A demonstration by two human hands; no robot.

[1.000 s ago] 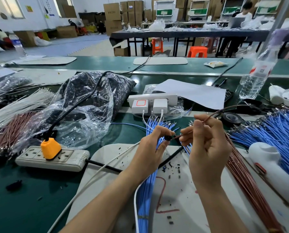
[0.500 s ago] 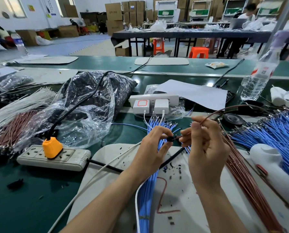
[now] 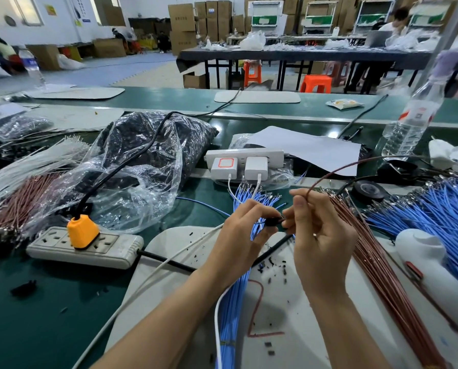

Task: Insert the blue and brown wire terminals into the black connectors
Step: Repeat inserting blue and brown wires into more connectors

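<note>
My left hand (image 3: 242, 235) pinches a small black connector (image 3: 271, 221) between thumb and fingers above the white mat (image 3: 169, 262). My right hand (image 3: 321, 235) pinches a brown wire (image 3: 337, 170) whose terminal end meets the connector; the wire arcs up and off to the right. A bundle of blue wires (image 3: 233, 310) runs under my left wrist. More brown wires (image 3: 382, 275) lie to the right of my right hand, with a spread of blue wires (image 3: 440, 209) beyond them. A plastic bag of black connectors (image 3: 148, 155) sits at the left.
A white power strip (image 3: 110, 249) with an orange plug (image 3: 83, 231) lies left of the mat. A second strip with two chargers (image 3: 245, 162) stands behind my hands. A water bottle (image 3: 411, 121), black tape roll (image 3: 369, 190) and white device (image 3: 430, 262) are at right.
The brown wire's loop has swung higher and wider to the right. Both hands stay together at the connector, with the wire's end pressed closer into it.
</note>
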